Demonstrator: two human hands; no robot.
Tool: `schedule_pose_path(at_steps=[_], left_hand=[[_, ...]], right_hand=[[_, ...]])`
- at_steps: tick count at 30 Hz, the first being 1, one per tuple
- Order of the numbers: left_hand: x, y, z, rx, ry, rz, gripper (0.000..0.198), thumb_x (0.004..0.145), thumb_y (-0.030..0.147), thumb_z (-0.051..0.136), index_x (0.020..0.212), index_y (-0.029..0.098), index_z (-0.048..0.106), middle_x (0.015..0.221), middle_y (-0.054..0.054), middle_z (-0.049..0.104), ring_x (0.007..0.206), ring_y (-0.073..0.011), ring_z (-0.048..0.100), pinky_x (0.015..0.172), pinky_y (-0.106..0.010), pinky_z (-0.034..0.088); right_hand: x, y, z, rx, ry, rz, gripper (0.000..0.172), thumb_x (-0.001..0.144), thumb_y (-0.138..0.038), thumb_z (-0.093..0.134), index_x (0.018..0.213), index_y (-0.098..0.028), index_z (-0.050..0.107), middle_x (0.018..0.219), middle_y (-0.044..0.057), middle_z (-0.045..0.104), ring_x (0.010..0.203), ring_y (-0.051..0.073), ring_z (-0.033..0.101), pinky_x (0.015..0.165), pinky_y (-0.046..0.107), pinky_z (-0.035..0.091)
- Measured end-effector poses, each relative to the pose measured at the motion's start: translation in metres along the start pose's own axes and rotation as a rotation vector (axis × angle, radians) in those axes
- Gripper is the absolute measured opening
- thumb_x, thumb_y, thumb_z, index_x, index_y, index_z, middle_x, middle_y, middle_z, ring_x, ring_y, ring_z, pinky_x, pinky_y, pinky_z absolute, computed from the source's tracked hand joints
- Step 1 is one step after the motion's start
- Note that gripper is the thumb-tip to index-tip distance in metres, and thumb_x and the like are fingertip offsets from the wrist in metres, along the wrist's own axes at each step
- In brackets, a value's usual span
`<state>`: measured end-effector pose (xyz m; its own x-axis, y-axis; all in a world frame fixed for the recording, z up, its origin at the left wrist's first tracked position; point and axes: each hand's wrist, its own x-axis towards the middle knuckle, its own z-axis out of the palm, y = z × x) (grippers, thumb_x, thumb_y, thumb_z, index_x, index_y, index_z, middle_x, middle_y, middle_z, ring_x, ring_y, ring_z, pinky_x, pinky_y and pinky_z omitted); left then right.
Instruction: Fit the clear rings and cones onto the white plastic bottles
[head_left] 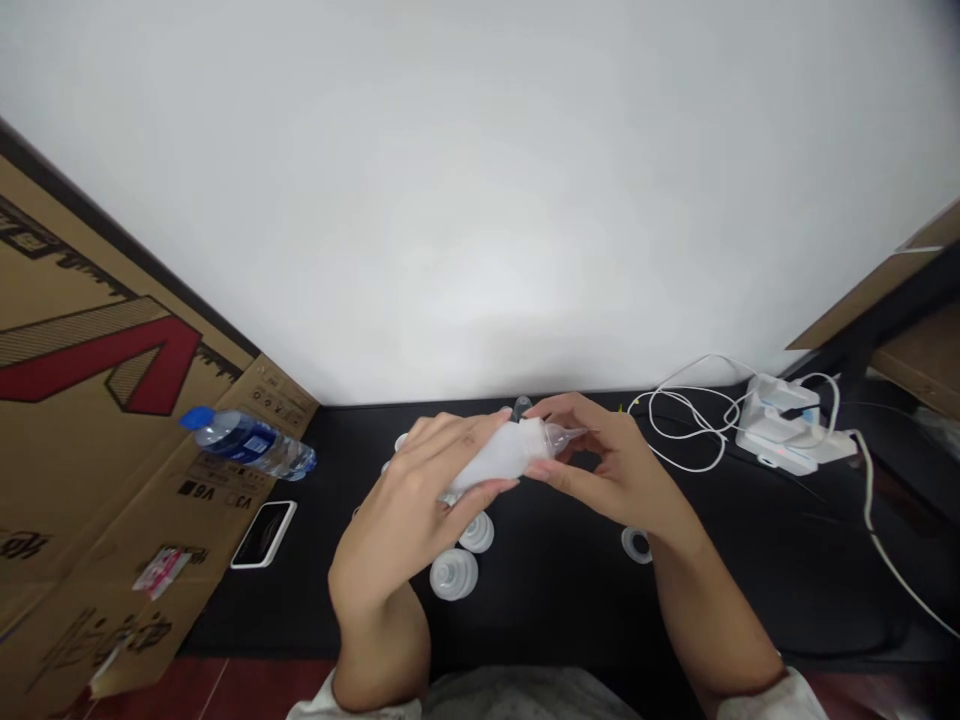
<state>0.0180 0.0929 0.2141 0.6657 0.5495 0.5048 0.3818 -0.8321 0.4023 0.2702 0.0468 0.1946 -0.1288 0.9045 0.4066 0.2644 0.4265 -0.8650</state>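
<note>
My left hand [420, 495] is wrapped around the body of a translucent white bottle [493, 456], tilted on its side above the black table. A white collar [534, 440] and a clear, pointed nozzle [556, 438] face right on the bottle. The thumb and fingers of my right hand [600, 450] close around the collar, with the nozzle inside their curve. Below my left hand stand two clear, round-topped containers [454, 574], seen from above. Other pale pieces are partly covered by that hand. A white ring [636, 545] lies under my right forearm.
On the left, a blue-capped water bottle [255, 443] and a white-edged phone [263, 535] are beside large cardboard boxes [97, 480]. To the right, a white power strip [787, 425] trails looped white cables [694, 392]. A white wall [480, 200] rises behind the table.
</note>
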Motion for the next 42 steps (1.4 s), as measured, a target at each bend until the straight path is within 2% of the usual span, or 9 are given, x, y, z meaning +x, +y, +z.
schedule_pose_path(at_steps=[4, 8, 11, 18, 21, 28, 35, 40, 42], left_hand=[[0.001, -0.005, 0.003, -0.02, -0.029, -0.038, 0.051, 0.11, 0.031, 0.069, 0.16, 0.032, 0.059, 0.148, -0.006, 0.074, 0.127, -0.0274, 0.071, 0.106, -0.043, 0.06], [0.007, -0.015, 0.012, 0.028, 0.003, -0.048, 0.047, 0.11, 0.032, 0.068, 0.157, 0.031, 0.062, 0.145, -0.007, 0.075, 0.131, -0.0284, 0.07, 0.11, -0.044, 0.06], [0.009, -0.019, 0.014, 0.065, 0.006, -0.08, 0.048, 0.111, 0.033, 0.067, 0.158, 0.031, 0.062, 0.144, -0.008, 0.076, 0.13, -0.0302, 0.071, 0.112, -0.048, 0.058], [0.002, -0.032, 0.006, -0.109, -0.151, -0.301, 0.051, 0.102, 0.046, 0.078, 0.151, 0.034, 0.07, 0.136, -0.004, 0.08, 0.118, -0.0289, 0.078, 0.1, -0.039, 0.063], [0.0, -0.039, 0.003, -0.147, -0.188, -0.363, 0.053, 0.1, 0.046, 0.079, 0.151, 0.033, 0.07, 0.134, -0.003, 0.082, 0.114, -0.0283, 0.08, 0.099, -0.037, 0.063], [0.009, -0.048, 0.009, -0.059, -0.213, -0.37, 0.048, 0.101, 0.041, 0.078, 0.148, 0.031, 0.073, 0.136, -0.006, 0.082, 0.124, -0.0316, 0.078, 0.111, -0.043, 0.058], [0.005, -0.041, 0.014, 0.044, -0.143, -0.326, 0.049, 0.104, 0.037, 0.075, 0.152, 0.031, 0.068, 0.143, -0.007, 0.078, 0.129, -0.0301, 0.075, 0.11, -0.042, 0.059], [0.002, -0.03, 0.006, 0.062, -0.09, -0.385, 0.043, 0.101, 0.032, 0.078, 0.144, 0.03, 0.071, 0.13, -0.007, 0.082, 0.118, -0.0314, 0.078, 0.098, -0.04, 0.06], [0.0, -0.027, 0.001, 0.049, -0.097, -0.458, 0.033, 0.1, 0.032, 0.078, 0.132, 0.028, 0.074, 0.117, -0.006, 0.083, 0.107, -0.0312, 0.08, 0.088, -0.038, 0.059]], right_hand=[[0.004, 0.003, 0.003, 0.022, 0.017, 0.002, 0.033, 0.099, -0.046, 0.082, 0.124, -0.025, 0.074, 0.096, 0.003, 0.079, 0.069, 0.015, 0.072, 0.06, 0.025, 0.06], [0.012, 0.013, 0.019, 0.098, 0.131, 0.114, 0.035, 0.098, -0.052, 0.08, 0.115, -0.022, 0.073, 0.07, -0.003, 0.07, 0.052, 0.013, 0.065, 0.05, 0.024, 0.055], [0.018, 0.024, 0.025, 0.206, 0.11, 0.212, 0.043, 0.098, -0.058, 0.078, 0.12, -0.022, 0.071, 0.062, -0.006, 0.065, 0.047, 0.014, 0.063, 0.047, 0.024, 0.054], [0.024, 0.039, 0.008, 0.172, -0.157, 0.186, 0.044, 0.091, -0.053, 0.088, 0.119, -0.022, 0.074, 0.09, 0.0, 0.075, 0.062, 0.014, 0.069, 0.056, 0.026, 0.06], [0.025, 0.042, 0.009, 0.103, -0.202, 0.161, 0.046, 0.094, -0.049, 0.086, 0.129, -0.022, 0.073, 0.087, -0.001, 0.075, 0.063, 0.014, 0.07, 0.059, 0.026, 0.059], [0.032, 0.059, 0.022, 0.133, -0.154, 0.181, 0.045, 0.097, -0.054, 0.081, 0.125, -0.019, 0.073, 0.089, 0.001, 0.078, 0.065, 0.016, 0.075, 0.065, 0.03, 0.064], [0.031, 0.056, 0.023, 0.166, -0.112, 0.192, 0.044, 0.099, -0.051, 0.081, 0.128, -0.02, 0.071, 0.09, 0.001, 0.077, 0.074, 0.018, 0.078, 0.075, 0.032, 0.066], [0.035, 0.07, 0.019, 0.253, -0.193, 0.194, 0.065, 0.097, -0.062, 0.078, 0.146, -0.022, 0.063, 0.1, 0.004, 0.078, 0.082, 0.02, 0.078, 0.071, 0.033, 0.068], [0.038, 0.081, 0.017, 0.125, -0.108, 0.222, 0.062, 0.105, -0.063, 0.065, 0.15, -0.021, 0.06, 0.108, 0.008, 0.08, 0.081, 0.02, 0.077, 0.07, 0.034, 0.066]])
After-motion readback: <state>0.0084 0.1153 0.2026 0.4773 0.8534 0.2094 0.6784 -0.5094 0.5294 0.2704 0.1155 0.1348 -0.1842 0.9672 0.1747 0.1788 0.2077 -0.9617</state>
